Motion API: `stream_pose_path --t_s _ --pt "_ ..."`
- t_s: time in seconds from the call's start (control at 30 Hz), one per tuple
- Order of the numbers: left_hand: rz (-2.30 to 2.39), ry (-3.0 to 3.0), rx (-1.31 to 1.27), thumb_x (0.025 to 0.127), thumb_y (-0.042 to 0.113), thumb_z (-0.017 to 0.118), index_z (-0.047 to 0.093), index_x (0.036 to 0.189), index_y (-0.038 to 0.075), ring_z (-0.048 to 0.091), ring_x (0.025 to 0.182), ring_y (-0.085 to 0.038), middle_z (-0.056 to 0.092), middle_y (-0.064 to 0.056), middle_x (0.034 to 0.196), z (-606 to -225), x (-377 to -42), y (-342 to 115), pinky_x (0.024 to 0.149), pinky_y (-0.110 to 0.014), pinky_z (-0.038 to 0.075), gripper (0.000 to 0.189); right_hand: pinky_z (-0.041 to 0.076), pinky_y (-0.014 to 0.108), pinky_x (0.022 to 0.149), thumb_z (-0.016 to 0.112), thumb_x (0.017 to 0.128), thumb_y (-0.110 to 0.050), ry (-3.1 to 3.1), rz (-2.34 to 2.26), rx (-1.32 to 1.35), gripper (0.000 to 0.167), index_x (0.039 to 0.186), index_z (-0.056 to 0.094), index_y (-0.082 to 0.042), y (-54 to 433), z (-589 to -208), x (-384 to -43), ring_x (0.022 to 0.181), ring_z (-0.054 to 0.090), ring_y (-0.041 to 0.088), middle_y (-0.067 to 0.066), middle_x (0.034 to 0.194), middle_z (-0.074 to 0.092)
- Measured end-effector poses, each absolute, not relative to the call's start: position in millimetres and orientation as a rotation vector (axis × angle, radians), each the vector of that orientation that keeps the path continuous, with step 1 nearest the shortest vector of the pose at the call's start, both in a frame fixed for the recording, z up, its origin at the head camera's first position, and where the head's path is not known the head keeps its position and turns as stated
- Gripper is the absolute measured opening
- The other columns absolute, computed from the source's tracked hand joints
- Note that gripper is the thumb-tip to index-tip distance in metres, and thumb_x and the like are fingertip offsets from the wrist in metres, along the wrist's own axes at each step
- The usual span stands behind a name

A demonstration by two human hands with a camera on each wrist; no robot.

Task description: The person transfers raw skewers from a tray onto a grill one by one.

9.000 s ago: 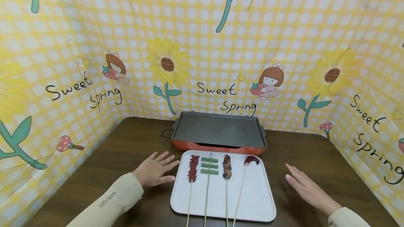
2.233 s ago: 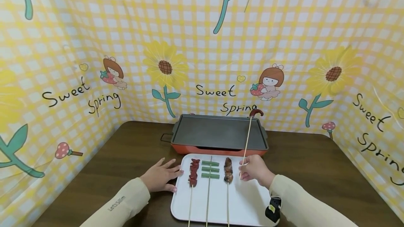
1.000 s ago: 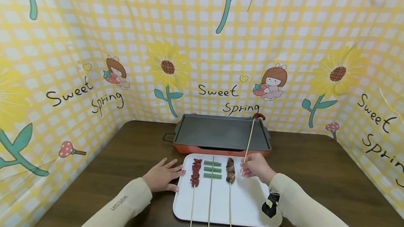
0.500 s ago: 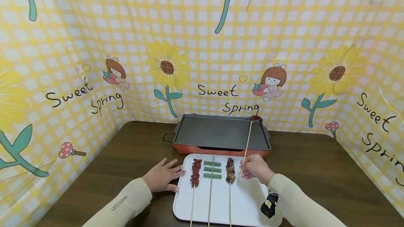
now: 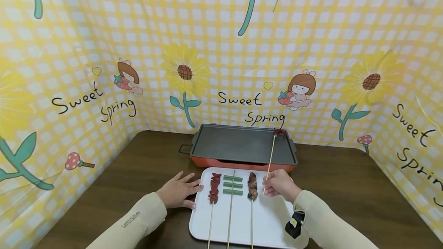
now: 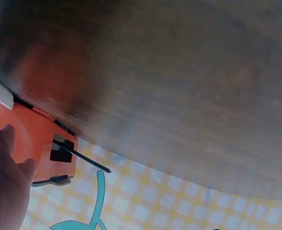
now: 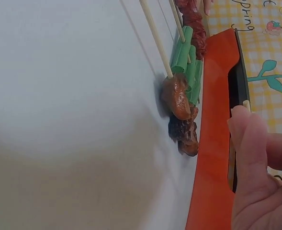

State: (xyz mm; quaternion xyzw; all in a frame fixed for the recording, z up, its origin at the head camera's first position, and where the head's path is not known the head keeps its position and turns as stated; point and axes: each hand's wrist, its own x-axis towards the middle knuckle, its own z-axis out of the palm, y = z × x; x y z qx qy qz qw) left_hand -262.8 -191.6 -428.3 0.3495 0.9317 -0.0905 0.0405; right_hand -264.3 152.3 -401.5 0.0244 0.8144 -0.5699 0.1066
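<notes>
My right hand (image 5: 282,185) pinches the bamboo stick of a skewer (image 5: 271,155) near its lower end, above the right part of a white tray (image 5: 273,226). A dark red curled piece (image 5: 280,133) at the skewer's tip overlaps the far right corner of the black griddle (image 5: 238,145). In the right wrist view, a stick end (image 7: 246,104) pokes out at the pinching fingertips. My left hand (image 5: 178,191) lies with fingers spread, fingertips right at the tray's left rim. On the tray are a red meat skewer (image 5: 214,188), a green-piece skewer (image 5: 232,185) and a browned meat skewer (image 5: 252,186).
The griddle's orange base (image 5: 207,162) stands directly behind the tray, with a wire handle (image 5: 184,149) at its left. The dark wooden table (image 5: 346,187) reaches a yellow checked cloth (image 5: 221,49) at the back and sides. A black device (image 5: 295,224) hangs at my right wrist.
The curled-piece skewer has gone from lying on the tray to my right hand, and its tip has dropped toward the griddle's far right corner. My left hand has moved to the tray's rim.
</notes>
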Motion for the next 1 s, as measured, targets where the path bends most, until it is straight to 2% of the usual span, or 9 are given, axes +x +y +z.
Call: stream_pose_path --t_s 0.33,0.6,0.83,1.0 --pt "-0.278 2.863 1.088 0.087 0.055 0.056 0.053 0.140 0.018 0.034 0.137 -0.032 0.049 -0.004 0.143 -427.9 -263.8 -191.1 0.107 -0.057 0.025 0.065 0.052 0.026 0.050 0.059 0.090 0.001 2.370 -1.690 0.110 0.014 0.095 0.062 0.013 157.6 -399.6 -267.7 0.049 0.059 0.012 0.008 0.063 0.062" --pt "-0.273 2.857 1.078 0.086 0.055 0.056 0.053 0.139 0.018 0.034 0.137 -0.032 0.050 -0.004 0.142 -426.2 -262.7 -189.1 0.107 -0.057 0.025 0.065 0.054 0.027 0.054 0.066 0.092 -0.019 2.353 -1.621 0.097 0.034 0.102 0.064 0.013 164.4 -404.7 -249.9 0.053 0.062 0.012 0.008 0.066 0.065" --pt "-0.255 2.869 1.112 0.086 0.056 0.056 0.053 0.139 0.017 0.034 0.137 -0.033 0.050 -0.005 0.142 -428.2 -267.7 -187.9 0.106 -0.058 0.025 0.066 0.052 0.027 0.048 0.071 0.082 -0.007 2.351 -1.616 -0.033 0.021 0.093 0.066 0.010 167.7 -419.1 -210.0 0.050 0.061 0.010 0.007 0.062 0.065" --pt "-0.234 2.850 1.092 0.086 0.057 0.054 0.052 0.140 0.017 0.033 0.138 -0.034 0.049 -0.005 0.143 -430.4 -267.0 -192.1 0.106 -0.058 0.024 0.067 0.051 0.026 0.045 0.071 0.080 -0.003 2.359 -1.613 -0.078 0.017 0.090 0.066 0.009 159.6 -430.6 -184.8 0.046 0.058 0.008 0.004 0.057 0.062"
